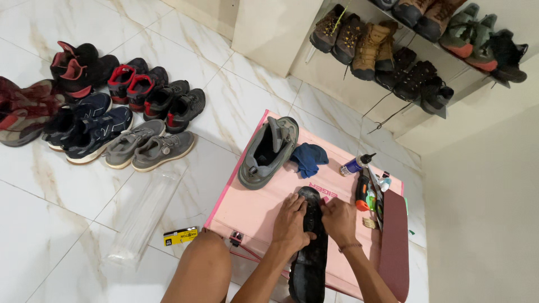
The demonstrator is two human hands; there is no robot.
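Work surface: a pink folding table (264, 207), its near-left edge over the person's bare knee (202, 264); a dark red strip (394, 235) lies along its right edge.
Open room: bare pink surface left of the hands and between the hands and the grey shoe; white marble floor (56, 224) lies open to the left — the table's right side is crowded with small tools.
Black sole (310, 247): one, long and dark, lying lengthwise on the table, its near end past the table's front edge.
Left hand (292, 221): fingers spread flat and curled over the sole's left edge, pressing on it.
Right hand (338, 220): fingers bent over the sole's right edge, gripping it; a thin band sits at the wrist.
Grey shoe (268, 152): one, on the far-left part of the table, well apart from the hands.
Blue cloth (309, 158): one, just beside the shoe.
Small bottle (355, 164): one, lying near the far-right corner above a cluster of tools (370, 196) — their count cannot be told.
Floor shoes (101, 112): roughly five pairs in a group at left.
Shelf boots (415, 50): about six pairs on slanted wall shelves.
Clear plastic tray (143, 216): one, on the floor beside a yellow box (181, 236).
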